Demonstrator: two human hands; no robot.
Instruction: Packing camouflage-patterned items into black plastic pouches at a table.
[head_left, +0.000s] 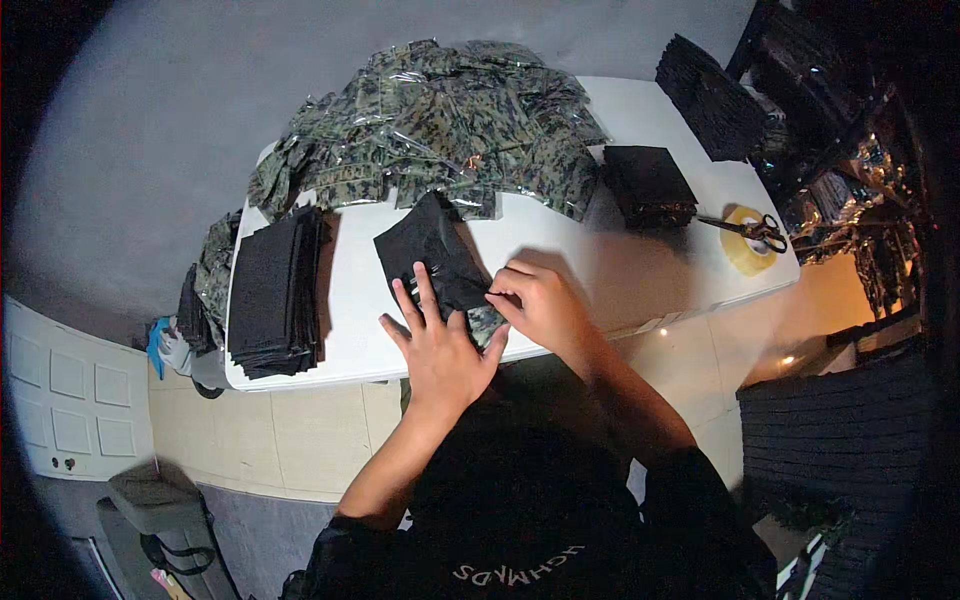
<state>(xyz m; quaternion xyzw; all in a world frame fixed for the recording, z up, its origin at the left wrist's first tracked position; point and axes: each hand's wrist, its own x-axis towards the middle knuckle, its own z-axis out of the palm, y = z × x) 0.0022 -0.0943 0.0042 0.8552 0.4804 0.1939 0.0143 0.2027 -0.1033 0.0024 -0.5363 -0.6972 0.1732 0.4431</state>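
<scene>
A black pouch or folded sheet (431, 240) lies on the white table (555, 232) before me, with a bit of camouflage cloth (484, 322) showing at its near right end. Spread across its lower part is my left hand (442, 352), palm down, fingers apart. My right hand (536, 300) pinches the dark edge at the near right corner between thumb and fingertips. Beyond both hands, a large heap of camouflage items in clear plastic (450, 127) touches or overlaps the far end of the black piece.
Left of my hands stands a stack of black folded pieces (274, 292). A smaller black stack (649, 184) sits to the right, near scissors (757, 231) lying on a tape roll (739, 259). Another black pile (709, 101) is at the far right corner.
</scene>
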